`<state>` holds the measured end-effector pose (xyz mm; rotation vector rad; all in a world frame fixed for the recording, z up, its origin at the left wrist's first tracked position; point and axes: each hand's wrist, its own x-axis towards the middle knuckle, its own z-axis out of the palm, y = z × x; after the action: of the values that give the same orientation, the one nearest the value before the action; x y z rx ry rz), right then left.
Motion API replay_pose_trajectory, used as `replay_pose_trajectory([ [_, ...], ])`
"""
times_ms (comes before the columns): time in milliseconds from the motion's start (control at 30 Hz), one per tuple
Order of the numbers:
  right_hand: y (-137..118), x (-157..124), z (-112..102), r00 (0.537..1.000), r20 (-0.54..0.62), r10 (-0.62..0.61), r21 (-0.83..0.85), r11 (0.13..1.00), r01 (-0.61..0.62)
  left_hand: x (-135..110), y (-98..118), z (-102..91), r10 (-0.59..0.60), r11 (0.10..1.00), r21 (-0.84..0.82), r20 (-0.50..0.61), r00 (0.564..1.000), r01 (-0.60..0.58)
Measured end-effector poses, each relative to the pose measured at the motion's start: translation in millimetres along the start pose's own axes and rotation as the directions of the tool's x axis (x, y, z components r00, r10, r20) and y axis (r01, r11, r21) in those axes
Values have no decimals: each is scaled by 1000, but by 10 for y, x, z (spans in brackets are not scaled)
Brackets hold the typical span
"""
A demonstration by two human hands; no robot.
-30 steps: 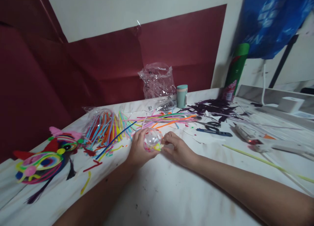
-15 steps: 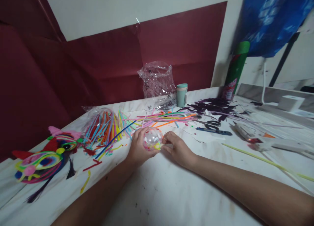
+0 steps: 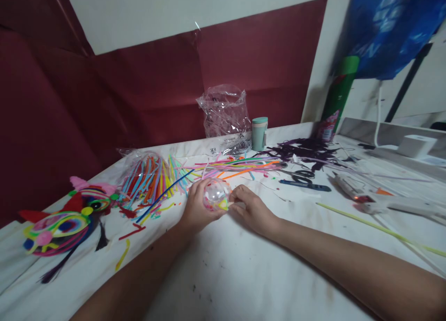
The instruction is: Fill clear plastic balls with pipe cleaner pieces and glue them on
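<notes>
My left hand (image 3: 198, 202) is wrapped round a clear plastic ball (image 3: 213, 192) trimmed with pink and orange pipe cleaner. A small yellow pipe cleaner piece (image 3: 223, 204) shows on the ball's lower right side. Thumb and finger of my right hand (image 3: 249, 208) are pinched together at that yellow piece, partly hiding it. Both hands are just above the white tabletop. To the left lie two finished-looking colourful animal-face ornaments, one with a red ear (image 3: 57, 230) and one with pink ears (image 3: 93, 193), both with dark tassels.
Behind my hands lie a bag of pipe cleaners (image 3: 144, 179), loose strands, scissors (image 3: 302, 174) and a blue cutter knife (image 3: 304, 186). A glue gun (image 3: 400, 204) lies at right near a yellow-green pipe cleaner (image 3: 369, 226). Further back are a green cup (image 3: 259, 134) and purple shreds (image 3: 303, 150).
The view has shifted slightly. The ball has turned a little in my left hand, and the yellow piece sits a bit higher. My right fingers stay pinched at its edge.
</notes>
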<state>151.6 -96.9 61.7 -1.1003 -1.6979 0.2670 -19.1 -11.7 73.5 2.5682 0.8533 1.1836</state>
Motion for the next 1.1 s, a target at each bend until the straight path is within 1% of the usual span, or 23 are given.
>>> replay_pose_trajectory([
  [100, -25, 7, -19, 999, 24, -39, -38, 998, 40, 3, 21, -12, -7, 1000, 0, 5, 1000, 7],
  [300, -31, -5, 7, 993, 26, -118, -99, 988, 120, 9, 47, -21, -35, 999, -7, 13, 999, 35],
  [500, 13, -19, 30, 999, -21, -39, -76, 996, 37, 11, 54, -12, -86, 996, -36, 2, 996, 86],
  [600, 8, -13, 15, 998, -9, -66, -106, 992, 65, 11, 49, -3, -78, 997, -29, 5, 997, 78],
  [733, -20, 5, 9, 993, 31, -117, -155, 981, 121, 21, 28, 6, -32, 999, -14, -10, 999, 32],
  [833, -27, 21, 16, 989, 40, -141, -173, 974, 146, 37, 11, 5, -56, 998, -26, -7, 998, 56],
  [933, -25, 21, 12, 990, 34, -139, -178, 974, 143, 46, 1, 1, -84, 994, -64, 12, 996, 85],
  [1100, -31, 6, -23, 993, 21, -113, -122, 986, 114, 54, -5, -19, -84, 988, -124, 58, 995, 91],
])
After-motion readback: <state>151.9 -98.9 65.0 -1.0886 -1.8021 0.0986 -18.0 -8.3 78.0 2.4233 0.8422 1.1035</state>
